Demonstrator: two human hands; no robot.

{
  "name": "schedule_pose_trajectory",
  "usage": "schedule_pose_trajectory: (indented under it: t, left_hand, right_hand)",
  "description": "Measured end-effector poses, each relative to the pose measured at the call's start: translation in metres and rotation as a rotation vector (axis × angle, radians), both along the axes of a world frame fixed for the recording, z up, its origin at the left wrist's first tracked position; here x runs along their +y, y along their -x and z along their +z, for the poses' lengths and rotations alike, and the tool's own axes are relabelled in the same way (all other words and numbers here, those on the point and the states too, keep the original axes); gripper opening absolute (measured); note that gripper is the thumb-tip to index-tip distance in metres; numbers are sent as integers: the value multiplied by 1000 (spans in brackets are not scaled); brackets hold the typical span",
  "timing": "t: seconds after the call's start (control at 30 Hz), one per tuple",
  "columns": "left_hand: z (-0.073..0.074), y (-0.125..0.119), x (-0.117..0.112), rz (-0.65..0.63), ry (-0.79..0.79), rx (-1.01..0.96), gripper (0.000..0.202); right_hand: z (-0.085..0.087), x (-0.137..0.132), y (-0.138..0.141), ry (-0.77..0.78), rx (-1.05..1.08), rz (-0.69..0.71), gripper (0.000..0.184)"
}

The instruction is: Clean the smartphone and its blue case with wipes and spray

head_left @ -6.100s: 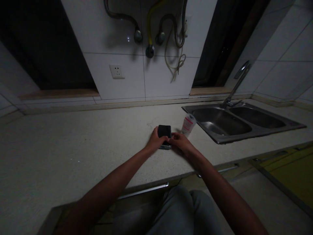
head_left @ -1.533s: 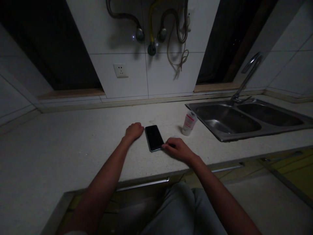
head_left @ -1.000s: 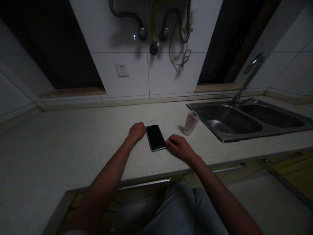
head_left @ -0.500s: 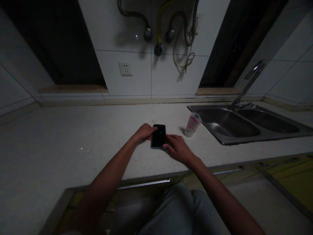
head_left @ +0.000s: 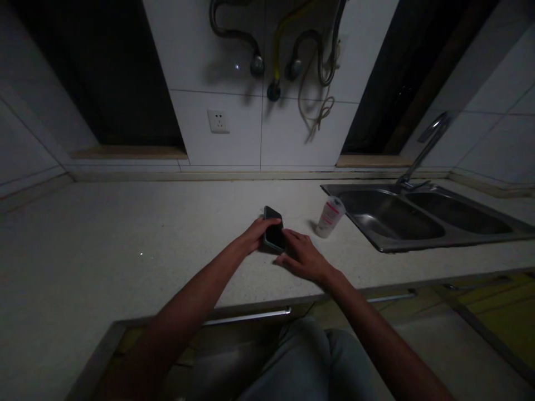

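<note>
A smartphone (head_left: 275,236) with a dark screen and a pale greenish edge is tilted, its left side raised off the pale countertop (head_left: 175,228). My left hand (head_left: 256,234) is closed on its left side, the thumb across the screen and the other fingers mostly hidden behind it. At the phone's right edge, my right hand (head_left: 304,256) rests low over the counter. Its fingertips are at or against that edge, while the thumb is spread away toward me, off the phone. To the right of this hand stands a clear plastic cup (head_left: 330,217) with pink print.
A double steel sink (head_left: 380,245) with a tall faucet (head_left: 430,139) is set into the counter on the right. Hoses (head_left: 276,39) and a tied cord (head_left: 321,111) hang on the tiled wall, near a socket (head_left: 218,121). Drawer handles (head_left: 246,317) run below the counter edge.
The phone, lying flat before, has been tipped up on its left side by my left hand. My right thumb has come off its lower corner. The view has shifted slightly.
</note>
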State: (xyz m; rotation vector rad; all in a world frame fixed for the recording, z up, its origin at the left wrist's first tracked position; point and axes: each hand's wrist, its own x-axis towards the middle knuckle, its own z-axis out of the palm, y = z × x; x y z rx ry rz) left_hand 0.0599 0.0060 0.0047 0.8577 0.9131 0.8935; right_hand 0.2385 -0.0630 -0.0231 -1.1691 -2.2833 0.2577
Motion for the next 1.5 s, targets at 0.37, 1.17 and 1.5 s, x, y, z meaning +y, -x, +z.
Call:
schedule_pose_trajectory:
  t: [0.37,1.17,1.5]
  left_hand:
    - [-2,5,5,-101,256,-421,42]
    - [2,-5,2,-102,125,-443,73]
    - [3,-3,4,-96,123,-390,86]
  right_hand:
    - [9,-4,-2,-67,288,33,52]
    - [8,-3,-1,19,476,-115,34]
    - [7,-4,-1,28,436,-71,27]
